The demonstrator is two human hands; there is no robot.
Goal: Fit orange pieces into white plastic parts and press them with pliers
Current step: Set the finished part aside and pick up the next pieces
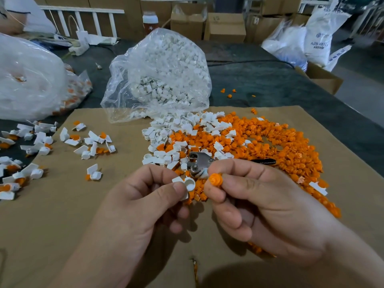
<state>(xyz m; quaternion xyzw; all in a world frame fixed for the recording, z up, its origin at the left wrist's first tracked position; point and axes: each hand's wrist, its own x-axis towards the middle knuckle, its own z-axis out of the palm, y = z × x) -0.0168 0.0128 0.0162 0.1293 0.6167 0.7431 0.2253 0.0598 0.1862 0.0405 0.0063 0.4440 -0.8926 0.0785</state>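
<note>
Left hand (137, 204): thumb and forefinger pinch one white plastic part (186, 183), the other fingers curled under. The part is a small open ring with a flat tab; the ring faces the right hand.

Right hand (259, 204): thumb and forefinger tips pinch one orange piece (215, 179), the rest of the fingers curled loosely into the palm. The piece is a round, button-like cap with a ridged face. It sits just beside the ring of the white part, not inserted; I cannot tell whether they touch.

Pliers (199, 162) lie just beyond both sets of fingertips, held by neither hand. The metal head is above the gap between the hands, and the dark handle runs off behind the right forefinger.

Orange pile (270, 146) is beyond and to the right of the right fingers. Loose white parts (176, 129) are heaped beyond the left fingertips and mixed into the edge of the orange pile.

Clear plastic bag (164, 73), well beyond the fingers, is full of white parts, with its mouth spilling onto the loose heap. A second clear bag (27, 80), far to the left of the left hand, holds white and orange parts; its contents are blurred.

Assembled white-and-orange pieces (87, 140) are scattered to the left of the left fingers. Everything near sits on a brown cardboard sheet (62, 204). Cardboard boxes (225, 27) are far behind.
</note>
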